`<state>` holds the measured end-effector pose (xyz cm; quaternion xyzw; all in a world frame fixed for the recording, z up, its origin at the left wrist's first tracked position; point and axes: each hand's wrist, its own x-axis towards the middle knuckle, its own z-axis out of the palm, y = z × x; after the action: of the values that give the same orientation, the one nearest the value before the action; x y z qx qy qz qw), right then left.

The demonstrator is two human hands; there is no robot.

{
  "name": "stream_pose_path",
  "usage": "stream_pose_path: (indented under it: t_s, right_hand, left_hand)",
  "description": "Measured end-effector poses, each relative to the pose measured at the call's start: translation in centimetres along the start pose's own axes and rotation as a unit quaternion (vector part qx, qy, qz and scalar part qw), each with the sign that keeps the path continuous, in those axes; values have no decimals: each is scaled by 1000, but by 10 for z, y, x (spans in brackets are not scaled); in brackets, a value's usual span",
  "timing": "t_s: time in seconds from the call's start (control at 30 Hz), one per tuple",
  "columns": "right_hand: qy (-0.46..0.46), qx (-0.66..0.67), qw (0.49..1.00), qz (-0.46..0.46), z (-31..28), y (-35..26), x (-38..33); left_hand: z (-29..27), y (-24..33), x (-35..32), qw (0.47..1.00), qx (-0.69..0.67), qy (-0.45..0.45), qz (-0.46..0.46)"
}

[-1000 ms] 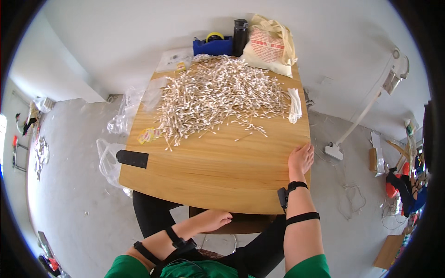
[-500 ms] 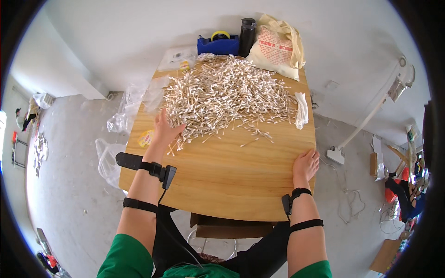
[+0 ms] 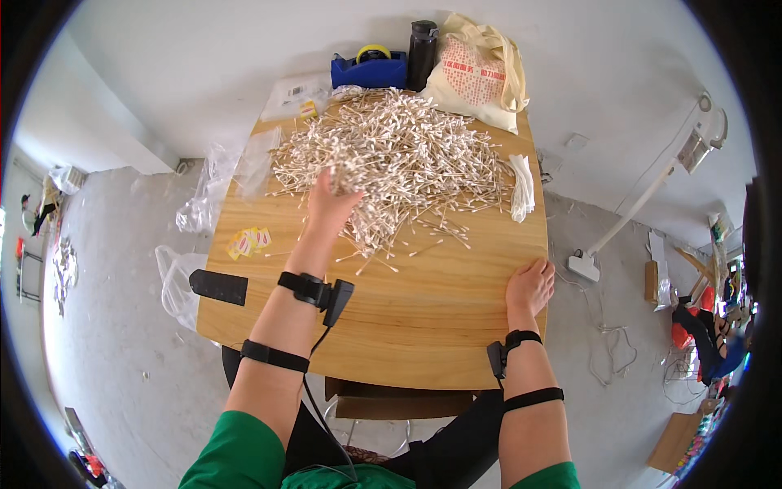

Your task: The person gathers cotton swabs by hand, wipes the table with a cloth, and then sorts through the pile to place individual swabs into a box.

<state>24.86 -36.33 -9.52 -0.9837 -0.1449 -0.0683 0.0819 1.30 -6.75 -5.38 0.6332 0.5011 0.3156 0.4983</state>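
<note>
A big loose pile of white cotton swabs (image 3: 407, 155) covers the far half of the wooden table (image 3: 423, 310). My left hand (image 3: 328, 204) is stretched forward into the near edge of the pile. Its fingers are buried among the swabs, so their grip is hidden. My right hand (image 3: 529, 285) lies flat on bare wood by the table's right edge, fingers spread, holding nothing. Both forearms carry black straps and a small black wrist unit.
At the table's far edge stand a blue tape dispenser (image 3: 368, 69), a black bottle (image 3: 421, 50) and a cream tote bag (image 3: 481, 77). A white bundle (image 3: 521, 187) lies at right, yellow labels (image 3: 248, 242) and a black bar (image 3: 218, 287) at left. Clear plastic bags (image 3: 213, 187) hang off the left side.
My left hand rose from my lap to the table's left side, then moved forward and right into the swab pile. My right hand stayed flat near the right edge.
</note>
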Motion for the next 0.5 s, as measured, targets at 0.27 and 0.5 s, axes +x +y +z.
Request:
stream_pose_path:
  t_s: [0.27,0.5]
  right_hand:
    - [2,-20,1000,-2,6,6,1]
    - [7,-23,1000,0,5,5,2]
  left_hand:
    - [66,63,-41,960,234,-26,153]
    - [112,46,-81,833,417,-71,356]
